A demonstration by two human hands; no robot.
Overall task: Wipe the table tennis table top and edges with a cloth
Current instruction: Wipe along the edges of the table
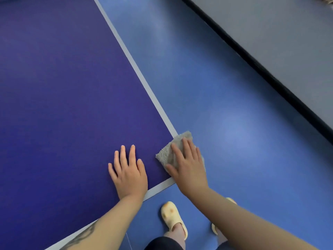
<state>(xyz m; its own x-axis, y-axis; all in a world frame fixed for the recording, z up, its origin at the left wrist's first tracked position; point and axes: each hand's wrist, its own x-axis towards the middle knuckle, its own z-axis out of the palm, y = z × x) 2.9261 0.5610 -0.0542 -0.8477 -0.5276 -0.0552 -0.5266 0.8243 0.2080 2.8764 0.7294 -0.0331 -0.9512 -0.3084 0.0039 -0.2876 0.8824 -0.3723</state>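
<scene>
The dark blue table tennis table top fills the left of the head view, with a white line along its right side and near end. A grey fluffy cloth lies over the table's near right corner. My right hand presses flat on the cloth with straight fingers, and part of the cloth hangs past the side edge. My left hand rests flat on the table top just left of the cloth, fingers spread, holding nothing.
Lighter blue floor runs along the table's right side. A black skirting strip and a grey wall stand beyond it at the upper right. My feet in yellow slippers stand on the floor by the near corner.
</scene>
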